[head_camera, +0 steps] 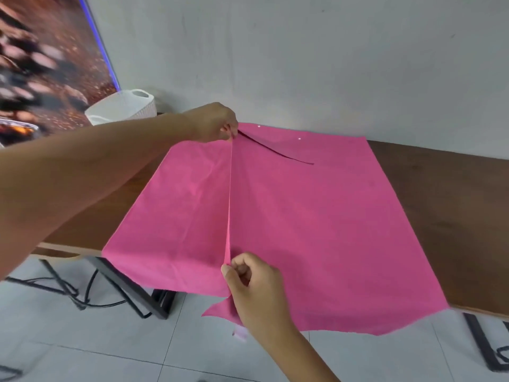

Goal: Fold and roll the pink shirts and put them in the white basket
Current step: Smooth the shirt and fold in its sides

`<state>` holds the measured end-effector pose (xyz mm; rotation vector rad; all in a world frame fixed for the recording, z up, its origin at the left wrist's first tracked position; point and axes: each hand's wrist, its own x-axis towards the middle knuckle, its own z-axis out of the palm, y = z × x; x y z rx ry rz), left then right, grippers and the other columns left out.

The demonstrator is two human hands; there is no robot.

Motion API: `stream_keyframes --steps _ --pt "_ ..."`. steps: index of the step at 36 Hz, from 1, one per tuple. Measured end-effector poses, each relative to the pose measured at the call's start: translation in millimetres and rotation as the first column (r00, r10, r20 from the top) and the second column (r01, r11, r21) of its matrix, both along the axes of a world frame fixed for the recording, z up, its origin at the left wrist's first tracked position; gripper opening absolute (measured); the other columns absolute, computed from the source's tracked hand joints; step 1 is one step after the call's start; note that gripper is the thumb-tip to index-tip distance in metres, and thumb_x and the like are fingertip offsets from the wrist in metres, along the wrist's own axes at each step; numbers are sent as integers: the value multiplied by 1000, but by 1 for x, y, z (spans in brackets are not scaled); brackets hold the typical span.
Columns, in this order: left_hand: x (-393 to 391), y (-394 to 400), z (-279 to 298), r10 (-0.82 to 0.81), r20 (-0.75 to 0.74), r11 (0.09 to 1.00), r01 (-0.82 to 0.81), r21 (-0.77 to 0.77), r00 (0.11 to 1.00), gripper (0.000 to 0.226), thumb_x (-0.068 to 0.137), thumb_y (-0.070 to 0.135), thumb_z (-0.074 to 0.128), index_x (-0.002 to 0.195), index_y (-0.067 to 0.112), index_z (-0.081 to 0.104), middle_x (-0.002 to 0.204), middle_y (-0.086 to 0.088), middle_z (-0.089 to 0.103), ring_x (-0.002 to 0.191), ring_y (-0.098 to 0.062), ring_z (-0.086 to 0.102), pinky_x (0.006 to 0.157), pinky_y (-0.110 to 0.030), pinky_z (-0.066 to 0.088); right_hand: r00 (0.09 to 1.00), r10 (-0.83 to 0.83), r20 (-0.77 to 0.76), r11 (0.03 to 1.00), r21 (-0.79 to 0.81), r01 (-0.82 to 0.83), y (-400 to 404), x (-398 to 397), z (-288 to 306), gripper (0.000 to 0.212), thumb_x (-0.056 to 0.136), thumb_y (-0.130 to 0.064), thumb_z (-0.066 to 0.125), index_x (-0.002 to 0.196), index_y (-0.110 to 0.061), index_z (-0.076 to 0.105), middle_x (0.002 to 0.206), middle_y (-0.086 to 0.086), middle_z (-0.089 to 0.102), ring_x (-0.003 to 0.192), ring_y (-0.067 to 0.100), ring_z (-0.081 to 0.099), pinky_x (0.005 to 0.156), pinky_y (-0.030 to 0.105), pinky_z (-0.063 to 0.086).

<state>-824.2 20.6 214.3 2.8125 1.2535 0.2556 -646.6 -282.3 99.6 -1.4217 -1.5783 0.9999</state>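
While the pink shirt (303, 230) lies spread across the brown table (440, 194), both hands pinch the same raised fold of it. Left hand (214, 122) is at the far edge of the table, thumb and fingertips closed on the fold's far end, arm reaching in from the left. Right hand (253, 285) is at the near edge, thumb and curled fingers gripping the fold's near end. Fold runs as a thin ridge between the two hands, roughly straight from far edge to near edge, left of the shirt's middle.

Shirt covers the table from far edge to near edge; its near part hangs over the near edge, above the tiled floor (82, 354). A dark slit shows near the far edge, just right of the left hand, with two small white dots beside it, likely buttons but too small to tell.

White basket (124, 107) sits at the far left corner of the table against the grey wall (303, 51), well apart from the shirt. Its contents are not visible. Black table legs (132, 293) and cables (55, 288) show under the left end
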Motion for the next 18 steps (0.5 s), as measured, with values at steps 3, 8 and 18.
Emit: stream_keyframes --steps 3,8,18 --pt "-19 -2 1 -1 -13 1000 1 19 1000 14 87 1 73 100 4 77 102 -12 72 91 -29 70 87 -42 55 1000 21 12 1000 4 -22 4 -17 1 19 93 -29 64 77 -19 61 69 -1 63 65 20 58 63 40 48" --pt "-52 -2 6 23 -2 999 -23 23 1000 15 87 -1 72 100 2 77 103 -14 72 92 -30 70 87 -37 53 999 49 24 999 21 -50 10 -49 5 19 94 -26 65 76 -19 61 68 -3 63 65 18 59 62 36 48" --pt "-123 15 4 9 11 1000 -9 -7 1000 16 86 -2 72 100 2 77 101 -14 72 91 -29 70 85 -32 52 997 72 8 997 -7 -72 27 -127 -2 21 93 -22 66 74 -14 60 63 3 62 60 24 58 61 42 49"
